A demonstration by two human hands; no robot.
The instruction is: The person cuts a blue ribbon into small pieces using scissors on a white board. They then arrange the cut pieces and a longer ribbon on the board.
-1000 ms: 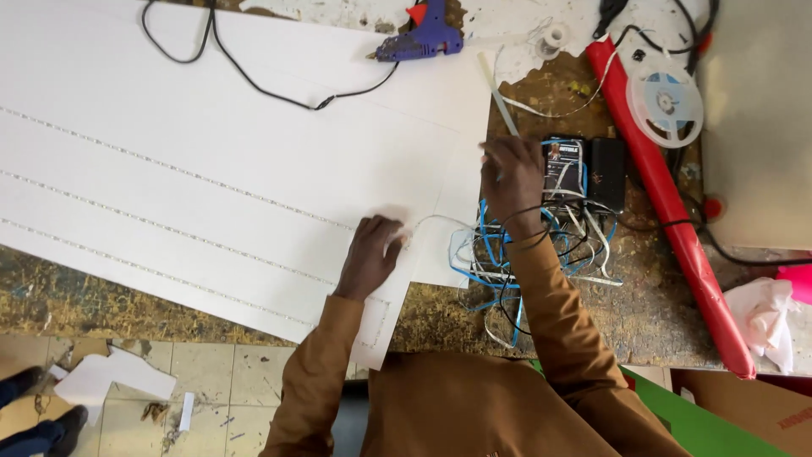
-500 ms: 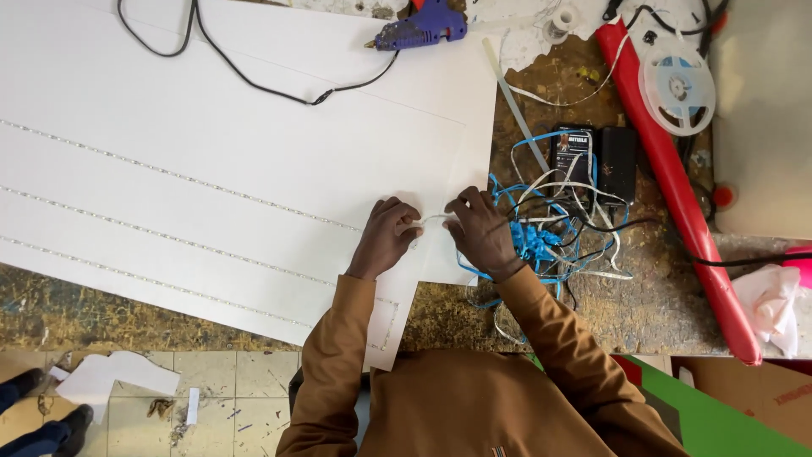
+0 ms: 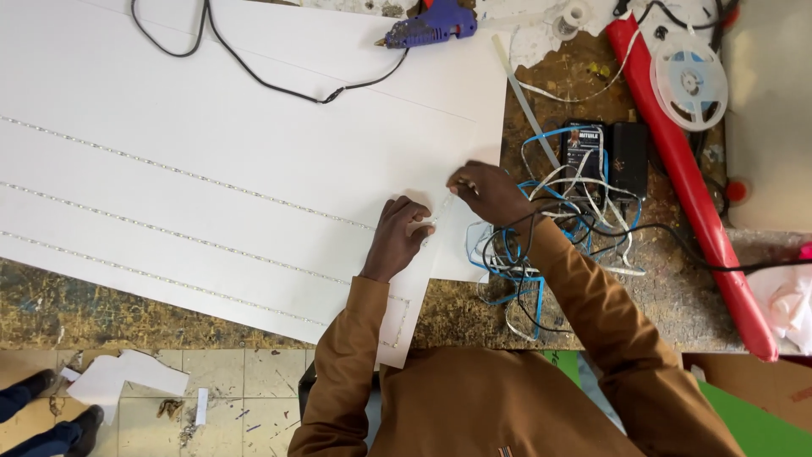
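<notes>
A large white board (image 3: 211,169) covers most of the worn worktop (image 3: 660,279), with thin strips running across it in rows. At its right edge, the left hand (image 3: 397,237) presses fingers flat on the board, grasping nothing. The right hand (image 3: 491,190) pinches a thin pale strip (image 3: 440,211) stretched between both hands. Judging by this, strip-laying is underway; pressing the strip down in line would call for steady tension.
</notes>
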